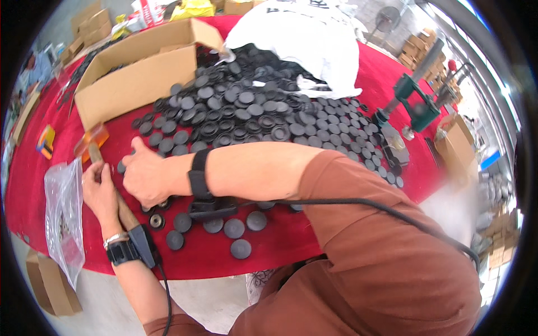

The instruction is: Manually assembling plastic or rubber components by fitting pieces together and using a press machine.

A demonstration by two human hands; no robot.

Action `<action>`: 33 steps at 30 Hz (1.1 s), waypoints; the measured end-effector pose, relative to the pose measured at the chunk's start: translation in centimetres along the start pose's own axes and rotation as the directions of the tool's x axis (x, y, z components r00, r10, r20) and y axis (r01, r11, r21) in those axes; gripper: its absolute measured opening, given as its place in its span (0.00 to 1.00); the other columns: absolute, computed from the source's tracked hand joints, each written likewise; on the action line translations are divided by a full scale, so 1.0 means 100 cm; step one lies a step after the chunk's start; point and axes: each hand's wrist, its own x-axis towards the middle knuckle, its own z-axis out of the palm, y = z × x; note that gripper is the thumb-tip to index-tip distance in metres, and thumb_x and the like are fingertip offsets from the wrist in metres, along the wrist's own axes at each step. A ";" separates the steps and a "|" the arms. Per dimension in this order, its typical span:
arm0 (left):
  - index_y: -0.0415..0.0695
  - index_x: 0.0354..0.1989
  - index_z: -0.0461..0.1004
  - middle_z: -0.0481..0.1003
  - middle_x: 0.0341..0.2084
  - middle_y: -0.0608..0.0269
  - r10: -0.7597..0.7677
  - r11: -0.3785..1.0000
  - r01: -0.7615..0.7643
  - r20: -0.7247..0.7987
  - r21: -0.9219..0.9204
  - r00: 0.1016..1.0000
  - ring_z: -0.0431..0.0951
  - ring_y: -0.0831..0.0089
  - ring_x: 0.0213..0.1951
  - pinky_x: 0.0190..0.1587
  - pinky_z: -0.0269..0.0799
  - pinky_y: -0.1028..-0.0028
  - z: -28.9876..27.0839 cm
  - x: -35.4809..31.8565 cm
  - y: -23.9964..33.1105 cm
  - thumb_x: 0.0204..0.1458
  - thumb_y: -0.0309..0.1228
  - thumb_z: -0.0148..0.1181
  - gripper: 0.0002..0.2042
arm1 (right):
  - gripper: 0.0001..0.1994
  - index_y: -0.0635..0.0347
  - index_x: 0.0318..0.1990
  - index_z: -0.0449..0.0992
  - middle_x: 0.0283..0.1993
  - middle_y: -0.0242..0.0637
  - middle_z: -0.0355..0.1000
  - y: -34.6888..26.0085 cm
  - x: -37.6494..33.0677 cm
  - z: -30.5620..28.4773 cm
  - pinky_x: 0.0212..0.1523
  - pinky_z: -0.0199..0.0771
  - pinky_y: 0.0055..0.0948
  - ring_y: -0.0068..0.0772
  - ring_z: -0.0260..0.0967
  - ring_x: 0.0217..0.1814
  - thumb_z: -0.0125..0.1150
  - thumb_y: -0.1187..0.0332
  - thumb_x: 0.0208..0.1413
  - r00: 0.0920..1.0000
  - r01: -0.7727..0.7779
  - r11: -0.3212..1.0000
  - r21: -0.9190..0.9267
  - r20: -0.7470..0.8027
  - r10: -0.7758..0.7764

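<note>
We see left hand (pixel 100 193) clamped on a wooden-handled tool (pixel 96 147), right hand (pixel 147 178) fingers together over black discs (pixel 246 115), near left.

Open brown carton (pixel 140 73) upper left — clear plastic bag (pixel 63 215) at table's left edge.

Red-covered bench (pixel 347 224) over pale grey floor (pixel 207 299). Stacked cardboard cartons (pixel 417 47) and a standing fan (pixel 386 19) at the far right; bright daylight through long windows (pixel 476 61).

A red-covered table (pixel 314 241) carries black discs (pixel 252 112), a cardboard box (pixel 134 78) and a white sack (pixel 302 39)
</note>
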 end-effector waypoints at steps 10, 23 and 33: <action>0.37 0.37 0.72 0.73 0.31 0.59 0.009 0.997 -0.011 -0.017 -0.071 1.000 0.73 0.73 0.33 0.40 0.68 0.75 0.001 -0.005 -0.005 0.49 0.28 0.56 0.09 | 0.09 0.50 0.30 0.76 0.30 0.34 0.74 0.157 -0.102 -0.026 0.33 0.72 0.38 0.40 0.72 0.35 0.52 0.62 0.43 0.728 -0.673 0.737 0.063 -0.122 0.675; 0.36 0.39 0.70 0.72 0.34 0.59 -0.045 0.988 0.048 0.028 -0.148 0.999 0.71 0.74 0.37 0.43 0.67 0.75 0.007 0.000 -0.005 0.51 0.27 0.55 0.09 | 0.09 0.60 0.33 0.75 0.30 0.33 0.70 0.262 -0.226 -0.011 0.34 0.73 0.26 0.30 0.70 0.33 0.63 0.65 0.46 0.331 -0.744 0.223 0.630 0.058 0.942; 0.36 0.37 0.71 0.72 0.32 0.61 -0.001 0.989 0.000 -0.001 -0.148 1.000 0.71 0.75 0.35 0.42 0.66 0.76 0.007 -0.002 -0.006 0.50 0.26 0.56 0.09 | 0.08 0.65 0.35 0.71 0.31 0.37 0.71 0.204 -0.224 -0.019 0.37 0.77 0.29 0.31 0.71 0.32 0.62 0.74 0.47 0.455 -0.030 -0.342 0.939 0.317 0.832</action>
